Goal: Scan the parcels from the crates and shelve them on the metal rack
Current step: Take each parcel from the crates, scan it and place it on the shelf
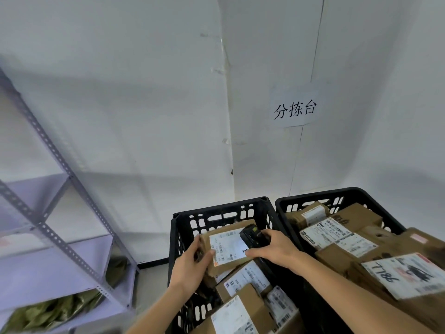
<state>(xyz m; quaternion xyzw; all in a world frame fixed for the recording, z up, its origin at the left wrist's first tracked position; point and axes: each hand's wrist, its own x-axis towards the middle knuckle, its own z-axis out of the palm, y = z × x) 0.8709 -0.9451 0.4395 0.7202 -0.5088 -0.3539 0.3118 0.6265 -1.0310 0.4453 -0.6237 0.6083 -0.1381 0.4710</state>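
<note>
**Parcel held over the left crate, scanner on its label**

Head view. A white wall (pixel 144 92) filled the upper frame, with a paper sign (pixel 294 109) stuck to it above the crates. At the left stood the metal rack (pixel 60 162), its perforated grey posts slanting across the view; green bags (pixel 48 312) lay on its low shelf, and more green showed behind the post further right. A black strip ran along the floor at the foot of the wall.

Two black crates sat side by side at the lower right, touching or nearly so. The left crate (pixel 216 213) held several brown boxes with white labels, stacked loosely at angles. The right crate (pixel 337 198) was heaped above its rim with more labelled boxes; one (pixel 407 276) near the right edge bore handwritten digits.

The left hand (pixel 192 261) gripped the parcel (pixel 224 249) at its near left corner, thumb on top by the label, fingers curled under. The parcel was raised above the boxes in the left crate, tilted, label up. The right hand (pixel 274 249) clasped a black scanner (pixel 252 236), fingers wrapped over its body, its head lying over the label's right part. The right forearm crossed over the gap between the crates, hiding part of the boxes below.
</note>
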